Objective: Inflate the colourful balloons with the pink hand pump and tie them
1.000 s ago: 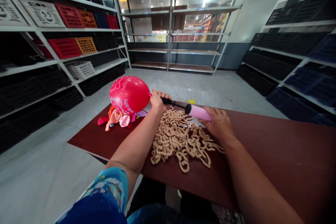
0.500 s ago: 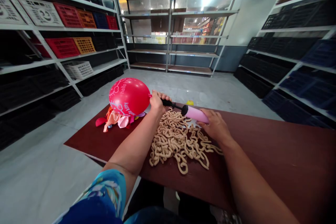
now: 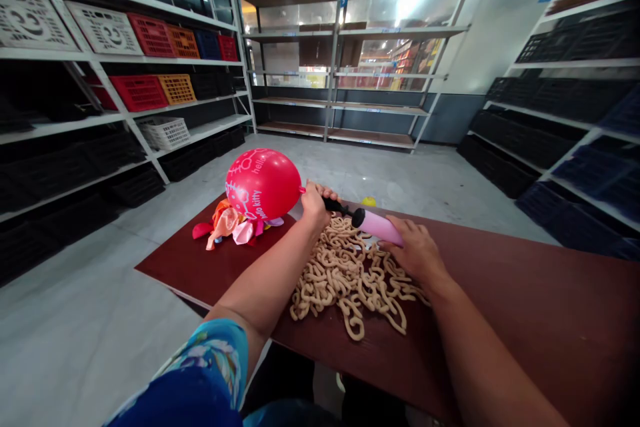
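Observation:
A red inflated balloon (image 3: 264,185) with "hello kitty" lettering stands out to the left of my left hand (image 3: 316,204). That hand's fingers are closed around the balloon's neck and the black end of a hand pump (image 3: 379,225). My right hand (image 3: 414,247) is wrapped round the pump's pink barrel. Between the hands, the black cap and a short piece of black rod show. The nozzle inside the balloon's neck is hidden by my left fingers. Beneath the balloon lie uninflated balloons (image 3: 242,232) in several colours.
Tan, twisted snack-like strands (image 3: 345,273) lie heaped on the dark red table (image 3: 530,293) under my hands. Past the far edge is a small yellow thing (image 3: 369,201). Shelves (image 3: 334,107) stand behind, and racks with crates (image 3: 137,93) line both sides.
The whole view has shifted, so everything sits further right in the picture. My hands are slightly closer together, with less black rod showing. Both grips are unchanged.

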A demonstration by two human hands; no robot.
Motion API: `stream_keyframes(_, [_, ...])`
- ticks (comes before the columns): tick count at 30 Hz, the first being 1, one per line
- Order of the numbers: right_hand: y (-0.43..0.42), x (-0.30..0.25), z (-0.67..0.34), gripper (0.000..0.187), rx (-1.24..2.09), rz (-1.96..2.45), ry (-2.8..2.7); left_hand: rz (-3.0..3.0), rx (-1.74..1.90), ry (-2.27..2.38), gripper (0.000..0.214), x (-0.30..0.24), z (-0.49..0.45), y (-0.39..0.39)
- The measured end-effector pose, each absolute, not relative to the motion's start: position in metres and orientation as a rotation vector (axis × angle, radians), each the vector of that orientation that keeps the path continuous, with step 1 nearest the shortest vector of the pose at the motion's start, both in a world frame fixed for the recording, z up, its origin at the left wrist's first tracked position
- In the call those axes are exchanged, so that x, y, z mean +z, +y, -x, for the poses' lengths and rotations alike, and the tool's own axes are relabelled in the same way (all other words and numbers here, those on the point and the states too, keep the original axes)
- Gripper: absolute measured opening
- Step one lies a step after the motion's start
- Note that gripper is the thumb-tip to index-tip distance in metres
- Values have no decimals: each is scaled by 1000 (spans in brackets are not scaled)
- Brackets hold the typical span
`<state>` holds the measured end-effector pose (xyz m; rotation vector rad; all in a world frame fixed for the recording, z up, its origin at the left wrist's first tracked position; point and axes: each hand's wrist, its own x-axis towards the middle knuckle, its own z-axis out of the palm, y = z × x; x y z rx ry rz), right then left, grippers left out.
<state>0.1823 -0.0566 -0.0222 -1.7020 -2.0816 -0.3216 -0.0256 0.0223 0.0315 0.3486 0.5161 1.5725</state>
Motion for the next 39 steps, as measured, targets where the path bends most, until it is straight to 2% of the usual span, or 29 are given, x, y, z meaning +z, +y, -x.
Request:
stream_keyframes(7, [-62,-19,-176,62,-275,1695,-2131,-341,1530,524,40,30,10,12])
stream_keyframes(11, [-73,-6,-165,67,-399,1821,-2026,-318,1511,531,40,28,7,10])
stream_keyframes(15, [-81,6,-147,69,-480,1659,-2060,-332,1463,525,40,26,-3,2])
stream_keyframes(17, [-82,8,-139,65,-451,1549,-2128,-341,1434,509,40,25,-8,-4])
stream_keyframes(23, [-85,7,-132,34,-389,1534,-2172,-355,1353,545,38,24,-7,-4])
stream_keyframes(26, [-85,12,-146,28,-379,1611,-2165,-342,1479,630,38,24,7,10])
stream_keyframes(30, [-84,17,-180,28,-331,1861,-2053,-399,1654,778,40,20,22,28])
stream_keyframes(39, [-75,5,-224,44,151,2458,-1809,-634,1424,847,43,19,18,21])
